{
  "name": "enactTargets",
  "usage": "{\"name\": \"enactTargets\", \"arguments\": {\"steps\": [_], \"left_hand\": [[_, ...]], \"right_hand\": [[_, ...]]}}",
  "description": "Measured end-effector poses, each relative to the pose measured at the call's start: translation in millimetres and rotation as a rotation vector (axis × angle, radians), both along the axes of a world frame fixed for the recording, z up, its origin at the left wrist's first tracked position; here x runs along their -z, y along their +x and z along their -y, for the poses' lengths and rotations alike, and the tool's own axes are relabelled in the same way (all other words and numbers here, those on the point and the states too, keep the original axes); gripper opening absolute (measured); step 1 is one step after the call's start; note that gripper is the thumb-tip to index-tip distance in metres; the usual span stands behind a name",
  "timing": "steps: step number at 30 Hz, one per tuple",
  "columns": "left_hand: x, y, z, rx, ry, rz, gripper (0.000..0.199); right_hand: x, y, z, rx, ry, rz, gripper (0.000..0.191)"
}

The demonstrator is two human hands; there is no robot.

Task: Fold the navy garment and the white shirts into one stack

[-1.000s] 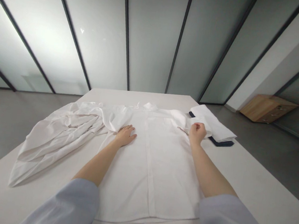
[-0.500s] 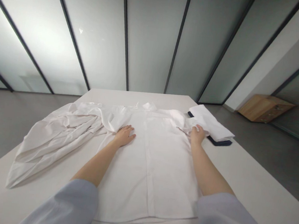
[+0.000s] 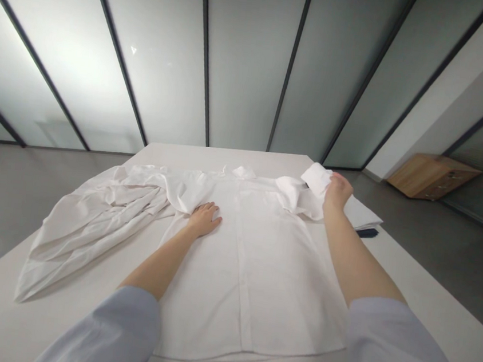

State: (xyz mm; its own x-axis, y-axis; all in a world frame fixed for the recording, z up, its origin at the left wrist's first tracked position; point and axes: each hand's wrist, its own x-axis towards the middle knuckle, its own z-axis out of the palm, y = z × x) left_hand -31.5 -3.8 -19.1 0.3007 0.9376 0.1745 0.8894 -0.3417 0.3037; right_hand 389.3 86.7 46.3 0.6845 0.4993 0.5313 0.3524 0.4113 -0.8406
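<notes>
A white shirt [image 3: 233, 261] lies spread on the table in front of me, its placket running down the middle and its collar at the far end. My left hand [image 3: 203, 218] rests flat on the left part of the shirt, fingers apart. On the right, my right hand [image 3: 338, 190] is closed on the shirt's sleeve and holds the cuff end raised above the table, in front of a folded white cloth. Part of the sleeve sags between that hand and the shoulder. The fingertips of the right hand are partly hidden.
Crumpled white fabric [image 3: 95, 217] lies along the left side of the table [image 3: 400, 313]. The folded white cloth [image 3: 361, 214] sits at the right edge over a dark folded item [image 3: 368, 233]. A wooden cabinet [image 3: 432, 175] stands on the floor at right, by frosted glass panels.
My right hand has moved up and to the right, lifting the sleeve's cuff. The shirt's lower right side has spread outward. My left hand stays in place on the shirt.
</notes>
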Motion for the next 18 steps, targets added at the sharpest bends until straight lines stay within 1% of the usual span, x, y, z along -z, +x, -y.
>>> {"name": "enactTargets", "arguments": {"steps": [2, 3, 4, 5, 6, 8, 10, 12, 13, 14, 16, 18], "left_hand": [[0.3, 0.0, -0.6, 0.005, 0.005, 0.011, 0.044], [0.3, 0.1, -0.9, 0.009, 0.010, 0.024, 0.045], [0.1, 0.3, -1.3, 0.013, 0.012, 0.046, 0.045], [-0.2, 0.6, -1.8, 0.012, 0.009, 0.084, 0.046], [-0.6, 0.7, -2.4, 0.007, -0.001, 0.141, 0.047], [-1.7, 0.5, -3.9, -0.014, -0.046, 0.309, 0.052], [-2.7, -0.7, -5.9, -0.034, -0.084, 0.510, 0.056], [-3.5, -2.6, -7.9, -0.040, -0.110, 0.672, 0.058], [-3.7, -3.4, -8.8, -0.034, -0.127, 0.726, 0.059], [-3.9, -4.2, -9.4, -0.021, -0.154, 0.763, 0.061], [-4.0, -4.8, -9.5, 0.006, -0.212, 0.776, 0.066], [-3.8, -4.4, -8.4, 0.008, -0.215, 0.697, 0.068]], "right_hand": [[-30.7, -16.5, -5.6, -0.092, 0.048, -0.125, 0.035], [-42.3, -29.4, -5.0, -0.178, 0.060, -0.131, 0.035], [-50.4, -45.0, -1.6, -0.277, 0.049, -0.116, 0.035], [-54.3, -63.0, 4.7, -0.379, 0.027, -0.095, 0.035], [-54.0, -82.7, 13.8, -0.493, 0.000, -0.057, 0.036], [-42.2, -123.2, 38.0, -0.725, -0.059, 0.051, 0.037], [-20.6, -159.4, 65.3, -0.941, -0.178, 0.236, 0.037], [2.8, -185.8, 89.4, -1.136, -0.314, 0.420, 0.037], [13.1, -194.6, 98.8, -1.205, -0.379, 0.502, 0.037], [21.6, -200.3, 106.2, -1.226, -0.413, 0.574, 0.038], [32.6, -204.1, 115.0, -1.227, -0.450, 0.669, 0.040], [36.7, -200.3, 117.7, -1.206, -0.471, 0.732, 0.040]]}}
